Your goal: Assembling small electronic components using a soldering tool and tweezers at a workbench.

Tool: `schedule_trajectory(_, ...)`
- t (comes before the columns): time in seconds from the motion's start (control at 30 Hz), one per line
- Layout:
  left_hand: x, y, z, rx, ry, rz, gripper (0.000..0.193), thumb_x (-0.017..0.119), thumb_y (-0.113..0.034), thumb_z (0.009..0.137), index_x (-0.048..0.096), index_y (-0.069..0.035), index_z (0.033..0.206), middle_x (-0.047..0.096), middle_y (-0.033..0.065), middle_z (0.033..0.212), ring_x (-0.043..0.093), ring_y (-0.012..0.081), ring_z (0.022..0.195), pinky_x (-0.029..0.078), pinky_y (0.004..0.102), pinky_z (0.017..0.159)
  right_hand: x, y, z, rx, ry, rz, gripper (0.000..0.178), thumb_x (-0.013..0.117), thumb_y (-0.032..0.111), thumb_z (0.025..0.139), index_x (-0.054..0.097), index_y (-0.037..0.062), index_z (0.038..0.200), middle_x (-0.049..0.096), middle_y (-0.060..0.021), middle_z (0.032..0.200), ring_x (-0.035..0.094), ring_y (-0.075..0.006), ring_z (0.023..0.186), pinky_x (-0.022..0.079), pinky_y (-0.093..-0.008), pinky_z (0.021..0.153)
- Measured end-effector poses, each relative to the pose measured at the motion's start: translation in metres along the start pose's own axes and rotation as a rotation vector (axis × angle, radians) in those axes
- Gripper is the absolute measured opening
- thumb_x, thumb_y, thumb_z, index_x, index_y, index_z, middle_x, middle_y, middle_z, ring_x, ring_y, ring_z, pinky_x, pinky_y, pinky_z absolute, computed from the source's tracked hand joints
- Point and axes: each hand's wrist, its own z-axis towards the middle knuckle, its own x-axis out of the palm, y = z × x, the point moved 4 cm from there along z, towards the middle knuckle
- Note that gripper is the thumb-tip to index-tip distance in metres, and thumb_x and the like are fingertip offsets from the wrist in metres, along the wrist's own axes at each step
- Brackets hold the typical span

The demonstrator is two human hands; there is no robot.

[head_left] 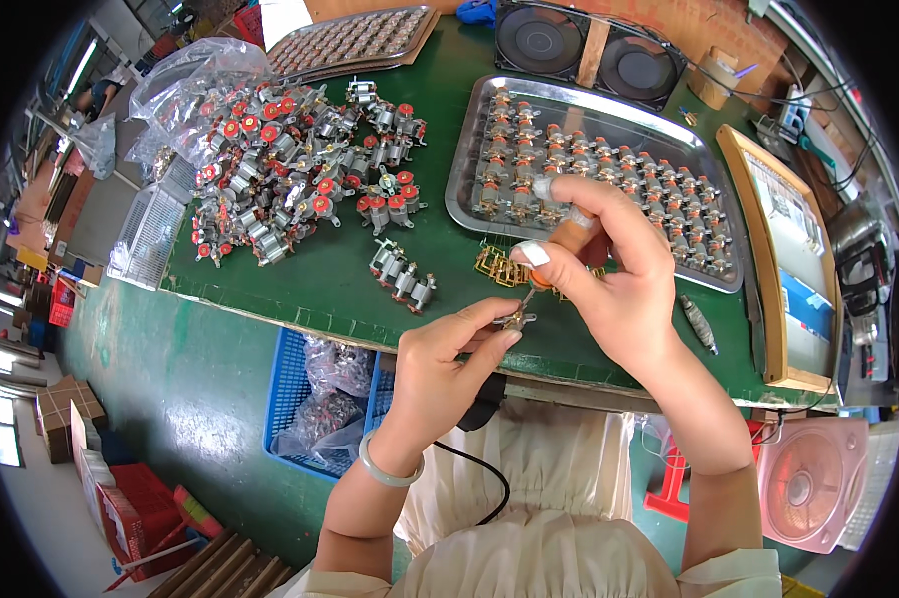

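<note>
My left hand (442,361) pinches a small metal motor part (515,321) between thumb and fingertips, just above the table's front edge. In my right hand (624,289) is a small screwdriver-like tool with an orange handle (573,235). Its thin metal shaft (529,297) points down at the part, but whether the tip touches cannot be made out. White tape wraps some of the right fingertips. Behind the hands lie several brass-coloured wire frames (493,263), partly covered by the right hand. A short row of small motors (402,275) lies to the left.
A large pile of small motors with red caps (280,164) covers the table's left. A metal tray (459,189) with rows of motors stands behind my right hand. Right of it are a grey cylindrical piece (699,324) and a wooden frame (808,377). Two black fans (539,42) stand behind.
</note>
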Motion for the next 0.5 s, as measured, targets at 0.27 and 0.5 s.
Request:
schedule_trajectory(0.27,-0.0021,-0.0012,-0.0017,0.018,-0.014,-0.002,0.027,0.062,0.005,0.077,0.059,0.004,0.103,0.064,0.0095,0.093,0.062,0.0120,0.082,0.051,0.0227,0.073,0.0034,0.0022,0.0019,0.128,0.065,0.346,0.041,0.058,-0.002,0.079,0.047,0.0004,0.119,0.059,-0.0086,0.099,0.058,-0.0151,0.087,0.049,-0.0273,0.074)
schedule_trajectory(0.5,-0.0011,-0.0008,-0.0011,0.014,-0.009,0.000,0.026,0.063,0.004,0.076,0.060,0.004,0.102,0.064,0.0096,0.093,0.062,0.0117,0.081,0.051,0.0227,0.072,0.0050,-0.0027,0.0089,0.145,0.042,0.564,0.038,0.057,0.003,0.083,0.049,0.0025,0.120,0.057,-0.0088,0.098,0.055,-0.0122,0.078,0.046,-0.0242,0.070)
